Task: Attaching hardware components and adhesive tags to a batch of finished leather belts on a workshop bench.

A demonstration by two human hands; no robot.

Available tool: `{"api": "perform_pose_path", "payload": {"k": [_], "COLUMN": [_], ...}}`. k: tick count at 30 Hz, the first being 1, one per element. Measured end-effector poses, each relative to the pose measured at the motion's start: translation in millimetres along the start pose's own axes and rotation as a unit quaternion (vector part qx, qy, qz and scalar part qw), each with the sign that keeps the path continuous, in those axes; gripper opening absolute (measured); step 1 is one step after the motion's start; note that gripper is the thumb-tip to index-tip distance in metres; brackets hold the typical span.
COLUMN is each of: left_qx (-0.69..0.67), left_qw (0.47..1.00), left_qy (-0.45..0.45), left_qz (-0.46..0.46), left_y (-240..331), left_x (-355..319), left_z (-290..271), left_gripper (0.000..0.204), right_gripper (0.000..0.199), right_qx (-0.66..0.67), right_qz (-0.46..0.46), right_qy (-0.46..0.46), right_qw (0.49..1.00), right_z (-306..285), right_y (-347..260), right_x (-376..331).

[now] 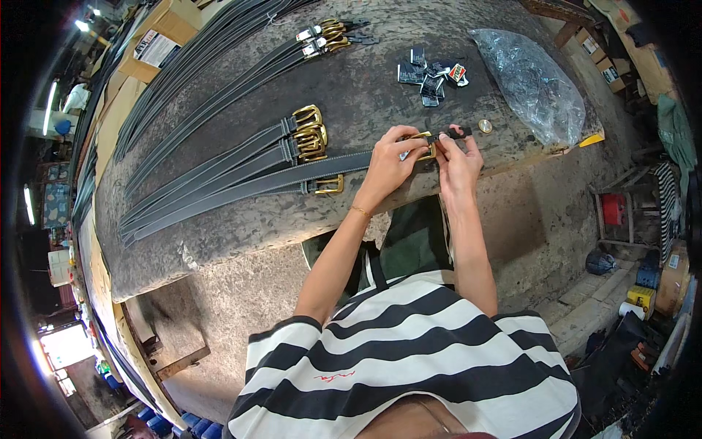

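A dark belt (307,172) with pale edge stitching runs across the table, its gold buckle (431,148) between my two hands. My left hand (390,164) is closed on the strap at the left side of the buckle. On the other side, my right hand (459,170) pinches a small black piece (455,132) at the buckle. Fingers partly cover it, so I cannot tell whether it is the belt's end or a separate part. Just right of that hand lies a small round gold-coloured disc (485,126).
More belts (234,162) with gold buckles lie at the left. Behind them are bundled straps (219,80), some with tags. A pile of small black tags (431,78) and a clear plastic bag (530,84) lie farther back on the table (351,95). A cardboard box (157,44) stands far left.
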State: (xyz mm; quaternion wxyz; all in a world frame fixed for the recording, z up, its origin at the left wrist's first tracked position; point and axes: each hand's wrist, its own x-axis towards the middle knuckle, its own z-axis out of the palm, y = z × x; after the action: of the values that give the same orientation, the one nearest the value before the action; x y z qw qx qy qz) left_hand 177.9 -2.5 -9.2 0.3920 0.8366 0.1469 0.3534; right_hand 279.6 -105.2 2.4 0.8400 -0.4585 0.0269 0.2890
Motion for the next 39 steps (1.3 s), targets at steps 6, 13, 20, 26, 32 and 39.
{"api": "perform_pose_path", "payload": {"k": [6, 13, 20, 26, 32, 39], "left_qx": [-0.004, 0.0, 0.006, 0.014, 0.021, 0.047], "left_qw": [1.0, 1.0, 1.0, 0.999, 0.999, 0.99], "left_qy": [-0.005, -0.013, -0.025, -0.031, -0.039, 0.104], "left_qz": [0.004, 0.005, 0.003, 0.003, 0.003, 0.078], "left_y": [3.0, 3.4, 6.2, 3.7, 5.8, 15.1], "left_x": [1.1, -0.5, -1.0, -2.4, -1.7, -4.1], "left_z": [1.3, -0.9, -1.3, -2.1, 0.9, -11.1], "left_gripper": [0.016, 0.014, 0.011, 0.011, 0.01, 0.022], "right_gripper": [0.023, 0.024, 0.027, 0.04, 0.045, 0.042], "right_qx": [-0.021, -0.131, -0.16, -0.108, -0.259, -0.594], "right_qz": [-0.043, -0.074, -0.158, -0.023, -0.161, -0.43], "right_qy": [0.031, -0.001, -0.05, -0.041, -0.041, -0.067], "right_qw": [0.998, 0.989, 0.973, 0.993, 0.951, 0.677], "right_z": [-2.9, -2.5, -16.9, -17.1, -19.5, -26.2], "right_y": [10.4, -3.6, 8.0, -6.7, -7.0, -40.8], "right_x": [6.7, -2.7, 1.4, -1.6, -6.5, -5.1]}}
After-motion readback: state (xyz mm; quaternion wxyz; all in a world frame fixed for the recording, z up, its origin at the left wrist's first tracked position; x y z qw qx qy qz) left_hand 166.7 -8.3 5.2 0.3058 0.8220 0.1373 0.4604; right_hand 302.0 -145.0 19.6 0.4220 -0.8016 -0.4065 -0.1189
